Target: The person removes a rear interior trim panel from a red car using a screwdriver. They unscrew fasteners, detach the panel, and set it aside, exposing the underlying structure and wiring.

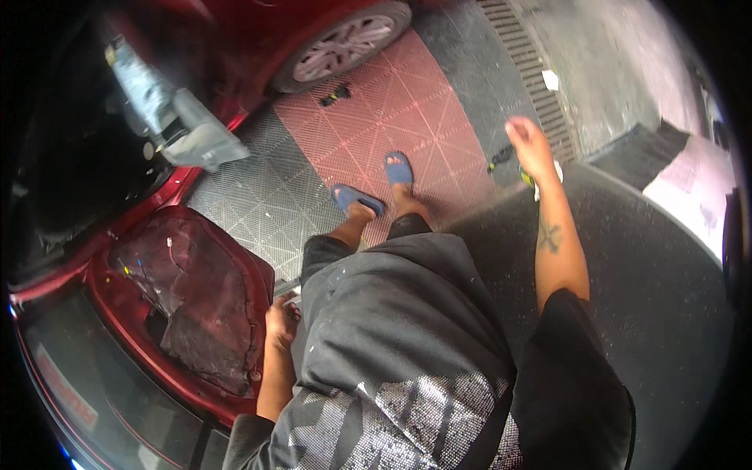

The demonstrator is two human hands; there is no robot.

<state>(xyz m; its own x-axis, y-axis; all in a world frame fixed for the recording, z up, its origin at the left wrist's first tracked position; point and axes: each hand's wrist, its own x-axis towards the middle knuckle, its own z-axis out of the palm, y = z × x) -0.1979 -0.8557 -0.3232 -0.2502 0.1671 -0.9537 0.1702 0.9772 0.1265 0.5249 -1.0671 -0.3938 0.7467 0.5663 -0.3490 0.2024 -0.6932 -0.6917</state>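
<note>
Open door (pixel 184 290): a red car door at the left, its inner face in view; its long axis slants from upper left to lower right, and it lies directly left of the left hand and well apart from the right.
Door's look: glossy red rim around a dark, wrinkled liner (pixel 213 333), uneven along its edge; 1 small white connector (pixel 169 243) shows near the top, with a dark gap lower down.
Grey trim piece (pixel 200 133): angular, above the door, beside the car's dark interior.
Left hand (pixel 282 319): nearer to the door, just beside its right edge; fingers half curled, spread narrow; whether they touch or grip anything, I cannot tell.
Wheel (pixel 345 48): silver spokes, at the top, under red bodywork.
Feet: 2 blue sandals (pixel 399 168) on red and dark grey floor tiles.
Right hand (pixel 531 147): raised over the right side, fingers loosely bent and close together; nothing shows in it, but I cannot tell whether it encloses something small.
Dark surface (pixel 619 313): broad, speckled, curved at its far edge, below and right of the right hand.
</note>
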